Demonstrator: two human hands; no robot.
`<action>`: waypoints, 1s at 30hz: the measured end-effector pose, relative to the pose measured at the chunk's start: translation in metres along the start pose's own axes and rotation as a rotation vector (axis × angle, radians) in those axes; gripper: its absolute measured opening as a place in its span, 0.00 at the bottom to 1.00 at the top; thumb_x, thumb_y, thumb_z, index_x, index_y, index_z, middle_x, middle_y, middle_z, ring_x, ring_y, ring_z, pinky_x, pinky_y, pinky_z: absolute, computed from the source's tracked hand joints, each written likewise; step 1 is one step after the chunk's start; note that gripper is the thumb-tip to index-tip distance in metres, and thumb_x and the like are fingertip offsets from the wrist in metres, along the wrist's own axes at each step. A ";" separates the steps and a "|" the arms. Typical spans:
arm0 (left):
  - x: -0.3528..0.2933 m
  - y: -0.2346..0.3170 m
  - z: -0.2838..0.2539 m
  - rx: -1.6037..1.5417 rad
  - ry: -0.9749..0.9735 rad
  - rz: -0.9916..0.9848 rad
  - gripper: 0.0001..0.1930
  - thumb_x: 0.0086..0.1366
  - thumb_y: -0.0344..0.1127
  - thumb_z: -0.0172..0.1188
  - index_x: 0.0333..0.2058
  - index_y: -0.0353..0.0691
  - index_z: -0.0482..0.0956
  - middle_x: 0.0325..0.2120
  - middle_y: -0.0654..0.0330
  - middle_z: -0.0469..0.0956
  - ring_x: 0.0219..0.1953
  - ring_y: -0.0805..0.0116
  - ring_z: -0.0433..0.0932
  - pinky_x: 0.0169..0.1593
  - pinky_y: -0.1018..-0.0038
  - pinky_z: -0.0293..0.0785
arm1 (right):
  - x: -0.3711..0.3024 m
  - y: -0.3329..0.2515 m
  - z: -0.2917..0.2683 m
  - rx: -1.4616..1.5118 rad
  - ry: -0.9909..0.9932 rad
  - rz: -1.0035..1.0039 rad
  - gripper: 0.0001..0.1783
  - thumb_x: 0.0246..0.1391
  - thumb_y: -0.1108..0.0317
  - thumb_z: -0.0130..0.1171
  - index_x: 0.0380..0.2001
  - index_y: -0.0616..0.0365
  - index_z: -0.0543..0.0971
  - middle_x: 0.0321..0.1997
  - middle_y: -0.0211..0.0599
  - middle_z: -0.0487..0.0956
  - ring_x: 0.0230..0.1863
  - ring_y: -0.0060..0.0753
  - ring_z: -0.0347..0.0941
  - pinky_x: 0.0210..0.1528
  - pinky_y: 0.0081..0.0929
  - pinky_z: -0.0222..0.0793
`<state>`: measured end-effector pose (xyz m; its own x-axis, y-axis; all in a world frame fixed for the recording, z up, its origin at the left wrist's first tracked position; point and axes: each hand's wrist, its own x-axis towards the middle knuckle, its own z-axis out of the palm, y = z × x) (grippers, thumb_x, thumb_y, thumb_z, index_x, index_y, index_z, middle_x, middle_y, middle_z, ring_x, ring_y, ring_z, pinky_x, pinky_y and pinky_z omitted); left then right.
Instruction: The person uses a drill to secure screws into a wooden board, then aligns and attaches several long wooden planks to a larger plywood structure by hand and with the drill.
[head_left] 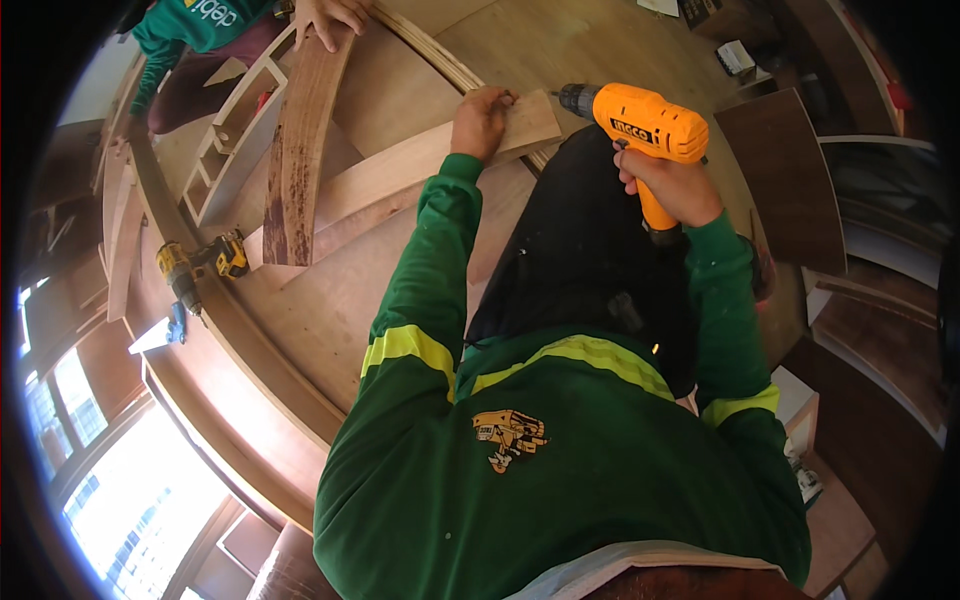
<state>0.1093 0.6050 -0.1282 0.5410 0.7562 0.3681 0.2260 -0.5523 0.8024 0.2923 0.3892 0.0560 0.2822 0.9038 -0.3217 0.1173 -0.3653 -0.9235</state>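
Note:
My right hand (672,182) is wrapped round the grip of an orange cordless drill (650,122). The drill's dark chuck (577,98) points left, close to the end of a pale wooden board (410,160). Near that end, my left hand (481,124) is closed over the board, its fingers curled at the far edge. Whether a small piece is also pinched in those fingers cannot be made out. A second board with dark stains (305,140) lies across the other end of the pale one, and a co-worker's hand (333,18) rests on its top.
A yellow and black drill (178,275) lies on a long wooden rail (245,335) at the left, beside a small blue tool (177,323). A compartmented wooden frame (225,150) stands near the co-worker. Dark brown panels (785,180) lean at the right.

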 end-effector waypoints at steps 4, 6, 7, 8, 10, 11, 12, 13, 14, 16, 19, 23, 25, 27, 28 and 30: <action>-0.004 0.002 -0.003 -0.050 0.013 -0.035 0.08 0.69 0.27 0.57 0.40 0.33 0.84 0.36 0.49 0.84 0.41 0.57 0.83 0.49 0.68 0.77 | 0.018 0.000 -0.008 -0.072 -0.027 -0.081 0.13 0.58 0.70 0.62 0.45 0.65 0.79 0.32 0.30 0.80 0.29 0.19 0.75 0.34 0.22 0.75; -0.004 0.000 -0.006 -0.110 -0.015 -0.094 0.08 0.69 0.26 0.56 0.40 0.33 0.84 0.36 0.50 0.84 0.41 0.57 0.83 0.50 0.68 0.77 | 0.022 -0.006 -0.007 -0.137 -0.022 -0.117 0.13 0.58 0.70 0.62 0.45 0.64 0.79 0.33 0.30 0.80 0.29 0.19 0.75 0.34 0.22 0.74; -0.003 -0.001 -0.008 -0.127 -0.016 -0.085 0.08 0.69 0.26 0.56 0.40 0.33 0.84 0.36 0.50 0.84 0.41 0.58 0.83 0.49 0.68 0.77 | 0.023 -0.010 -0.006 -0.183 -0.007 -0.123 0.13 0.58 0.70 0.63 0.46 0.64 0.79 0.33 0.30 0.80 0.29 0.19 0.75 0.34 0.21 0.74; -0.003 -0.001 -0.008 -0.142 -0.017 -0.073 0.07 0.69 0.25 0.56 0.40 0.33 0.84 0.36 0.51 0.84 0.40 0.59 0.83 0.49 0.69 0.77 | 0.022 -0.014 -0.006 -0.228 0.008 -0.132 0.13 0.58 0.70 0.63 0.46 0.63 0.79 0.33 0.30 0.80 0.29 0.19 0.74 0.34 0.21 0.74; -0.004 0.002 -0.005 -0.147 -0.017 -0.072 0.07 0.69 0.25 0.56 0.40 0.33 0.84 0.36 0.51 0.85 0.40 0.60 0.83 0.48 0.69 0.77 | 0.021 -0.015 -0.007 -0.211 0.003 -0.127 0.14 0.56 0.66 0.63 0.44 0.61 0.80 0.30 0.28 0.81 0.26 0.20 0.75 0.32 0.22 0.74; -0.003 0.002 -0.006 -0.136 -0.020 -0.086 0.07 0.69 0.25 0.57 0.40 0.33 0.84 0.36 0.52 0.85 0.40 0.60 0.83 0.48 0.69 0.77 | 0.024 -0.015 -0.005 -0.201 0.000 -0.121 0.15 0.54 0.64 0.64 0.43 0.60 0.81 0.29 0.27 0.81 0.24 0.20 0.75 0.31 0.23 0.74; -0.002 0.002 -0.007 -0.125 -0.022 -0.100 0.07 0.69 0.25 0.57 0.40 0.33 0.84 0.36 0.52 0.85 0.39 0.61 0.83 0.48 0.69 0.78 | 0.027 -0.017 -0.004 -0.210 -0.024 -0.102 0.14 0.56 0.66 0.63 0.43 0.61 0.81 0.30 0.28 0.80 0.26 0.19 0.74 0.32 0.22 0.74; -0.002 0.003 -0.008 -0.140 -0.017 -0.095 0.07 0.69 0.26 0.58 0.40 0.34 0.84 0.36 0.51 0.84 0.40 0.58 0.83 0.48 0.68 0.78 | 0.029 -0.020 -0.003 -0.220 -0.047 -0.083 0.13 0.57 0.68 0.63 0.44 0.62 0.80 0.31 0.29 0.80 0.27 0.19 0.74 0.33 0.21 0.74; -0.002 0.004 -0.008 -0.154 -0.007 -0.085 0.07 0.68 0.26 0.59 0.40 0.35 0.85 0.37 0.50 0.84 0.40 0.55 0.84 0.48 0.66 0.78 | 0.030 -0.021 -0.003 -0.232 -0.071 -0.070 0.13 0.59 0.70 0.62 0.45 0.63 0.79 0.32 0.30 0.80 0.28 0.18 0.73 0.34 0.20 0.73; -0.001 0.006 -0.006 -0.172 -0.001 -0.079 0.07 0.68 0.27 0.60 0.40 0.35 0.85 0.37 0.49 0.84 0.41 0.52 0.84 0.47 0.65 0.78 | 0.033 -0.018 -0.006 -0.237 -0.077 -0.075 0.13 0.59 0.69 0.63 0.45 0.63 0.79 0.32 0.30 0.80 0.28 0.18 0.73 0.33 0.20 0.73; 0.001 0.005 -0.004 -0.195 -0.003 -0.086 0.07 0.68 0.28 0.60 0.40 0.35 0.85 0.37 0.49 0.84 0.41 0.53 0.84 0.47 0.66 0.79 | 0.035 -0.021 -0.005 -0.259 -0.061 -0.075 0.12 0.59 0.68 0.63 0.44 0.63 0.80 0.32 0.30 0.80 0.28 0.18 0.74 0.33 0.20 0.73; -0.002 -0.001 -0.006 -0.200 0.010 -0.078 0.07 0.68 0.27 0.60 0.40 0.35 0.85 0.38 0.50 0.85 0.40 0.54 0.85 0.46 0.66 0.79 | 0.038 -0.026 0.000 -0.268 -0.064 -0.072 0.12 0.59 0.67 0.63 0.43 0.63 0.80 0.32 0.29 0.80 0.28 0.18 0.74 0.32 0.20 0.73; -0.002 -0.002 -0.003 -0.197 0.011 -0.064 0.07 0.68 0.26 0.60 0.40 0.35 0.85 0.38 0.50 0.85 0.40 0.55 0.85 0.46 0.66 0.79 | 0.038 -0.031 0.001 -0.311 -0.074 -0.050 0.13 0.59 0.66 0.63 0.43 0.63 0.80 0.31 0.29 0.80 0.27 0.18 0.74 0.32 0.19 0.73; -0.002 -0.003 -0.002 -0.195 0.013 -0.054 0.07 0.67 0.24 0.60 0.40 0.35 0.86 0.37 0.51 0.84 0.40 0.55 0.85 0.46 0.66 0.80 | 0.042 -0.037 0.002 -0.342 -0.088 -0.047 0.14 0.58 0.64 0.62 0.42 0.62 0.80 0.30 0.29 0.81 0.26 0.19 0.74 0.31 0.21 0.74; -0.003 -0.005 -0.003 -0.183 0.009 -0.042 0.07 0.66 0.24 0.60 0.40 0.35 0.86 0.37 0.51 0.84 0.40 0.55 0.85 0.45 0.66 0.80 | 0.047 -0.039 0.004 -0.353 -0.096 -0.055 0.15 0.56 0.62 0.62 0.41 0.62 0.81 0.29 0.29 0.81 0.25 0.19 0.75 0.31 0.22 0.74; -0.002 -0.008 -0.003 -0.165 0.001 -0.013 0.08 0.65 0.23 0.60 0.41 0.35 0.86 0.36 0.51 0.84 0.39 0.55 0.85 0.45 0.66 0.80 | 0.058 -0.044 0.005 -0.397 -0.130 -0.068 0.16 0.55 0.60 0.61 0.40 0.61 0.80 0.28 0.29 0.81 0.24 0.20 0.76 0.29 0.23 0.74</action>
<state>0.1039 0.6089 -0.1336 0.5379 0.7634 0.3576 0.0969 -0.4774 0.8733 0.2988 0.4590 0.0770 0.1414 0.9400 -0.3105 0.4961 -0.3387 -0.7995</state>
